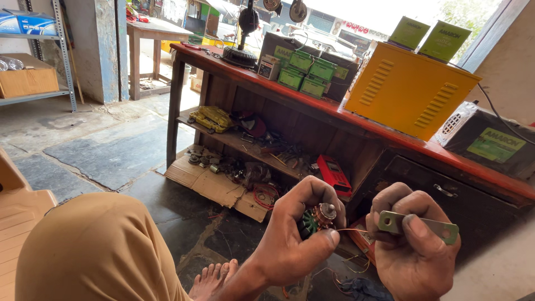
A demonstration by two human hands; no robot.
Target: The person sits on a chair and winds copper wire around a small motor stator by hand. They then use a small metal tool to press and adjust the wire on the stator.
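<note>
**Q:** From the head view, what do the hands hold?

**A:** The left hand [292, 237] closes its fingers around a small motor armature [315, 218], green windings toward the palm, copper commutator end and shaft pointing up and right. The right hand [415, 245] pinches a flat grey metal strip [421, 226] between thumb and forefinger, its long axis running level, left to right, one holed end jutting past the knuckles.

**Q:** How do the two lie to each other?

**A:** The strip sits just right of the armature, apart from it; a thin copper wire [351, 230] runs between them from the commutator toward the right fingers (whether it is gripped, one cannot tell). The right hand is the nearer to the wire's free end.

**Q:** And the room around?

**A:** Open air over a dark stone floor [184, 223], the person's bare foot [214, 278] below. A red-topped workbench [312, 100] stands beyond, a yellow metal box [409, 92] on it, a cluttered shelf [245, 145] beneath, well clear of the hands.
</note>
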